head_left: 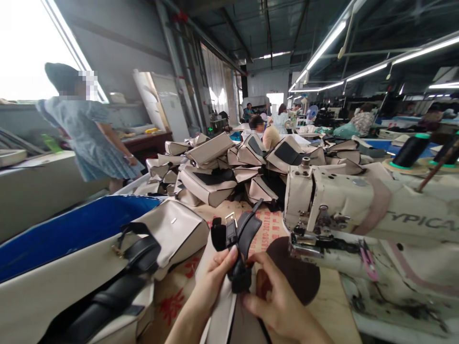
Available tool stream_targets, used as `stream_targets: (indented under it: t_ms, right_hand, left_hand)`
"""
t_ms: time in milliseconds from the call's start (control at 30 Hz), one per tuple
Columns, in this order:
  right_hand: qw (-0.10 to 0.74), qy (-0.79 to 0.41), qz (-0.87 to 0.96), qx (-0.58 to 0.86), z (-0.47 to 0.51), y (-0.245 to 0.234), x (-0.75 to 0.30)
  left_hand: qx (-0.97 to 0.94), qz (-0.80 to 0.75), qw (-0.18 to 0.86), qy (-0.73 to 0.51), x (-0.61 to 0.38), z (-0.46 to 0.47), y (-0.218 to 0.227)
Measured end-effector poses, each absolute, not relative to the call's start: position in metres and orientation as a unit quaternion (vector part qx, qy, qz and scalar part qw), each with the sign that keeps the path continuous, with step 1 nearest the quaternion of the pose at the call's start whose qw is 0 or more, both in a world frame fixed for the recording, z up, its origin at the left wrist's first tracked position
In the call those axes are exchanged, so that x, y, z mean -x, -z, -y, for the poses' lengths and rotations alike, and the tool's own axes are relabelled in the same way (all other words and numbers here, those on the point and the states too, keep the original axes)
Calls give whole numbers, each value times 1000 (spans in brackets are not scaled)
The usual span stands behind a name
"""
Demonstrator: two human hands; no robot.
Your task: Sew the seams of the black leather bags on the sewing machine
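Both my hands hold a black leather strap piece with a metal buckle [235, 239] just above the table, in front of the sewing machine. My left hand [215, 277] pinches it from the left, thumb up against the black part. My right hand [278, 298] grips its lower end from the right, fingers curled. Under my hands lies a beige bag panel [222, 310] running toward me. The sewing machine [358, 210], cream-coloured and worn, stands right of the strap, its head close to my right hand.
A beige bag with black straps [143, 248] lies at my left beside a blue-lined piece [71, 229]. A heap of beige and black bag parts [222, 172] fills the table behind. A person in a blue dress [86, 129] stands at far left; other workers sit farther back. Thread cones [412, 150] stand behind the machine.
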State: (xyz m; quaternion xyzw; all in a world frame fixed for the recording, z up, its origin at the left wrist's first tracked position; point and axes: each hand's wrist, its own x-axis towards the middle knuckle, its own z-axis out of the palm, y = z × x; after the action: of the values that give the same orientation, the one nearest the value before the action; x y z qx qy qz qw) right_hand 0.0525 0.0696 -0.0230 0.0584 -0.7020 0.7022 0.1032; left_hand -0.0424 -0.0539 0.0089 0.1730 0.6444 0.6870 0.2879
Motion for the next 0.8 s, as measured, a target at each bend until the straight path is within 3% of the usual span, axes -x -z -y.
stream_targets:
  t_ms: [100,300,500,800]
  right_hand:
    - [100,-736,668,-53,-73,26,-57]
    - [163,-702,693,0,-80,32,-60]
    - [94,-736,670,33,-80,12,-46]
    - [74,-729,681,0,-77,-1,-34]
  left_hand:
    - [-215,-700,263,-629,39,52,-9]
    - [-206,-887,-42,-412,33,53,-8]
    - [-159,-894,-80,-412,50,57,-26]
    - [-142,-852,-78,-498,56,65,-26]
